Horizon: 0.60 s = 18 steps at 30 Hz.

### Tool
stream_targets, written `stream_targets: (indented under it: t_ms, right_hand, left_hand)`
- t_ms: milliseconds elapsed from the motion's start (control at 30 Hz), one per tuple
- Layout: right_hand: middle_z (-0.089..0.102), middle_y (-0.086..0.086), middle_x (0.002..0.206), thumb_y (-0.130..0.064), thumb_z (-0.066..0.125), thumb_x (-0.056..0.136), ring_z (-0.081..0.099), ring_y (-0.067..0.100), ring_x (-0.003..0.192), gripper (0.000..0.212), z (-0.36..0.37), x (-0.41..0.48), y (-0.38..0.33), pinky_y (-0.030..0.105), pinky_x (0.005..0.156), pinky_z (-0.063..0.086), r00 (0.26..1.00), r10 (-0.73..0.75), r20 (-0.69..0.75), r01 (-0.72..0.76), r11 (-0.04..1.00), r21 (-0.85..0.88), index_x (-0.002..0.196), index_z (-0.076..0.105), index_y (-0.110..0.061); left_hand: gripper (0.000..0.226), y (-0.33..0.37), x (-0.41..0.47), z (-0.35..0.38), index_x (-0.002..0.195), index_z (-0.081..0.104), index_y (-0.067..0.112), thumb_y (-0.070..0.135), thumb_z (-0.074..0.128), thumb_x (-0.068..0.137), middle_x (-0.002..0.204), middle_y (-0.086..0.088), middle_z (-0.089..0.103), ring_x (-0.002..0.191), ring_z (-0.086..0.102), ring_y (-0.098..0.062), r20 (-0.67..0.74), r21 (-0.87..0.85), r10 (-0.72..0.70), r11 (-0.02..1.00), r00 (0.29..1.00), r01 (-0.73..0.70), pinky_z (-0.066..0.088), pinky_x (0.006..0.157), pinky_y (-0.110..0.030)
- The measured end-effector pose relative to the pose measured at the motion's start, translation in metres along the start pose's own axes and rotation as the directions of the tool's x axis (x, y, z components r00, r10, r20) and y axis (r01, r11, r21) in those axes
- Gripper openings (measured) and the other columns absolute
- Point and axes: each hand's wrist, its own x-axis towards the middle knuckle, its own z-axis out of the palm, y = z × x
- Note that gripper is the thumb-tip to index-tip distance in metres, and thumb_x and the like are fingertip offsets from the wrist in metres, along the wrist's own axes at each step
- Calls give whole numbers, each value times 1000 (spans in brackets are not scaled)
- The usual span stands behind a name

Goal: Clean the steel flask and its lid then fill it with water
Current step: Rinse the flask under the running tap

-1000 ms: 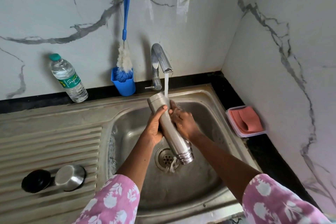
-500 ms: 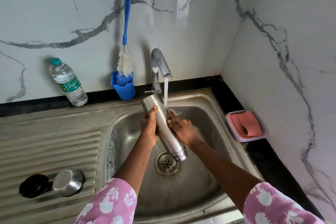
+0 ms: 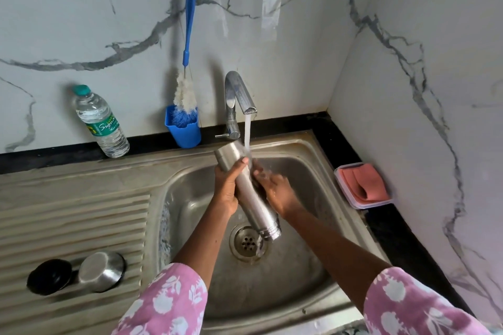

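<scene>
Since half a second ago the flask (image 3: 254,207) has hardly shifted: it hangs tilted over the sink (image 3: 190,198), base up under the running tap (image 3: 236,95) and open mouth down above the drain (image 3: 246,242). My left thumb has slid further across the steel. My left hand (image 3: 227,187) grips the flask's upper half, fingers curled round it. My right hand (image 3: 277,190) touches its right side; through the blur and splash I cannot tell whether those fingers wrap it. I count one flask and two lid pieces, a black cap (image 3: 49,276) and a steel cup (image 3: 102,270), side by side near the front left corner of the draining board (image 3: 68,226). Along the back edge stand one water bottle (image 3: 102,122) and one brush (image 3: 187,35) in one blue holder (image 3: 185,130).
</scene>
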Motion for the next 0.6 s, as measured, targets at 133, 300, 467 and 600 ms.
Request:
stream_targets:
  t_ms: [133, 300, 467, 600]
  right_hand:
    - [58, 15, 80, -30, 38, 102, 49, 20, 75, 42, 1, -8, 17, 26, 66, 29, 996, 87, -18, -88, 990, -113, 65, 54, -19]
    - [62, 24, 115, -33, 31, 103, 57, 33, 104, 45, 0, 24, -10, 36, 93, 41, 997, 63, -34, -64, 998, -17, 93, 66, -8]
    - [52, 11, 137, -34, 43, 100, 46, 21, 128, 41, -7, 38, -29, 38, 111, 32, 993, -27, -113, 48, 981, 186, 136, 50, -16]
    - [68, 19, 108, -28, 41, 101, 58, 17, 90, 36, 3, 11, -3, 29, 79, 43, 996, 63, -64, -57, 994, 88, 112, 66, -5]
  left_hand:
    - [77, 4, 4, -1, 122, 51, 16, 30, 85, 54, 117, -20, 62, 97, 63, -33, -33, -36, -33, 999, 999, 32, 55, 82, -49]
    - [38, -1, -2, 8, 116, 53, 16, 16, 69, 82, 104, -11, 65, 88, 65, -23, -64, 94, 10, 996, 998, -4, 55, 72, -35]
    - [15, -5, 0, 11, 98, 60, 18, 18, 67, 85, 91, -3, 66, 86, 63, -20, -79, 181, 47, 983, 996, -32, 52, 70, -31]
    - [24, -2, 8, 7, 107, 59, 19, 27, 63, 84, 99, -9, 65, 93, 62, -26, -145, 79, 108, 992, 983, -97, 53, 83, -42]
